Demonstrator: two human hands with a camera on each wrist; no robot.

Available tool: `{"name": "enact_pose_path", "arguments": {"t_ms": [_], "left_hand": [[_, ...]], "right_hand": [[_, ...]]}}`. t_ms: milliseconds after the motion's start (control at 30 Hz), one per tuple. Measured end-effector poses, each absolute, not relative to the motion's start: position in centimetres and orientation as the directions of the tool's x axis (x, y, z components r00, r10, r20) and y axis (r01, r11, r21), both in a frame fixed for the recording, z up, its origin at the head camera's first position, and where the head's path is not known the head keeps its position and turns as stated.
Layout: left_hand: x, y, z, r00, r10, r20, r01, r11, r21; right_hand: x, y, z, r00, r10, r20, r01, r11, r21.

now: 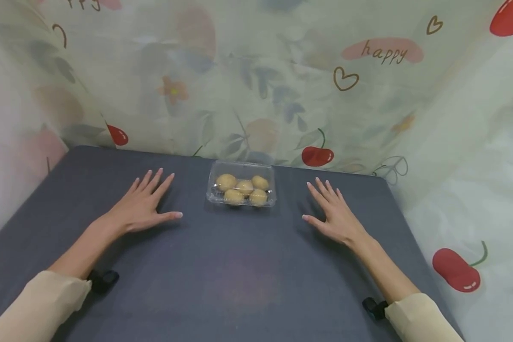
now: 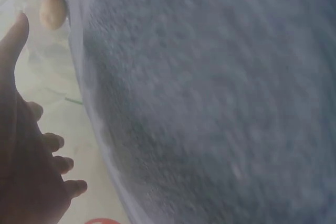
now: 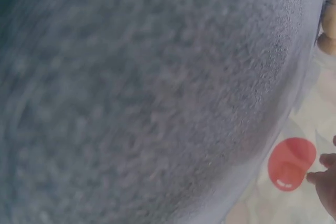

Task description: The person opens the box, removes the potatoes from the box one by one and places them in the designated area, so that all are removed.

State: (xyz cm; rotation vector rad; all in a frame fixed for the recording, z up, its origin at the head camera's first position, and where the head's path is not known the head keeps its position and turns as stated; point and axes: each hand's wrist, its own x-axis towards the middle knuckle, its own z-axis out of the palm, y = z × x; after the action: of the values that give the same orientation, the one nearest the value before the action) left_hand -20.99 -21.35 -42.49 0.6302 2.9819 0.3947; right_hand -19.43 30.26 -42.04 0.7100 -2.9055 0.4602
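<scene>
A clear plastic box stands near the back edge of the dark table, with several round, yellowish-tan balls inside; they look like small potatoes or buns. To its left, my left hand is spread over the table, palm down, fingers straight and thumb pointing toward the box. On the other side, my right hand hovers the same way, its thumb turned inward. Neither hand touches the box or holds anything. In the left wrist view the balls show beyond the thumb; the right wrist view catches them at its edge.
The dark grey cloth-covered table reaches from the sleeves to a printed curtain hanging behind and on both sides. A small black device sits at the left wrist, and another black device at the right.
</scene>
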Motion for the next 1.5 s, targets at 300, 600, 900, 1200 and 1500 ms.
{"name": "enact_pose_path", "arguments": {"t_ms": [300, 600, 900, 1200, 1500], "left_hand": [[-21.9, -20.0, -42.5, -0.905, 0.425, -0.019, 0.392, 0.849, 0.354], [-23.1, -17.7, -42.8, -0.884, 0.467, -0.025, 0.394, 0.774, 0.496], [-23.8, -16.6, -42.5, -0.899, 0.436, -0.045, 0.325, 0.731, 0.601], [-24.3, -15.0, -42.8, -0.909, 0.410, -0.079, 0.238, 0.663, 0.710], [-24.3, -14.2, -43.6, -0.895, 0.446, 0.008, 0.258, 0.505, 0.824]], "right_hand": [[-19.5, 29.2, -41.5, -0.855, -0.484, 0.189, -0.519, 0.793, -0.318], [-19.4, 28.0, -41.7, -0.827, -0.501, 0.254, -0.561, 0.749, -0.352], [-20.1, 27.1, -41.8, -0.780, -0.519, 0.348, -0.624, 0.684, -0.379], [-21.0, 26.4, -41.9, -0.810, -0.453, 0.373, -0.585, 0.580, -0.567], [-21.5, 25.5, -42.0, -0.865, -0.380, 0.328, -0.491, 0.503, -0.711]]}}
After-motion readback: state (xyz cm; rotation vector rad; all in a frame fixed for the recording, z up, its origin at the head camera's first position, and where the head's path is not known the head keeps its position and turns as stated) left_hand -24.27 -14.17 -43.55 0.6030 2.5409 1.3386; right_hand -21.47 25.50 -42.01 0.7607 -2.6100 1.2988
